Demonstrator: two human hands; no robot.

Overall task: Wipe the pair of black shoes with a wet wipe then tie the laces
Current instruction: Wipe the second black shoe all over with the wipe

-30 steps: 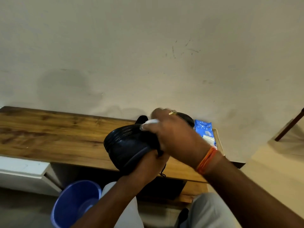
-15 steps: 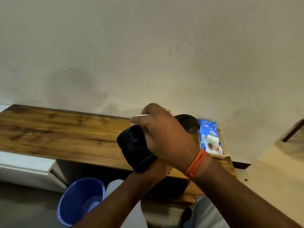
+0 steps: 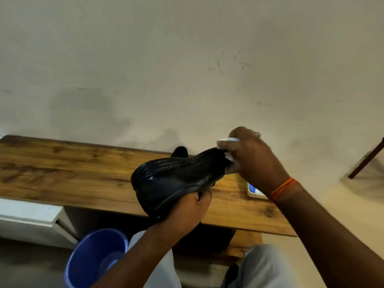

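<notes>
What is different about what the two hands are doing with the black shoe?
The left hand grips the black shoe from underneath and holds it up with its sole showing; the right hand pinches a white wet wipe at the shoe's far end. The left hand is lower and nearer the person; the right hand is higher and nearer the wall. The right wrist has an orange band; the left shows none. Both touch the same shoe.

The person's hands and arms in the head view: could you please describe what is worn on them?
Both forearms are bare, with no sleeves in view. The right hand has a ring on one finger and an orange thread band around the wrist. The left hand shows no jewellery.
</notes>
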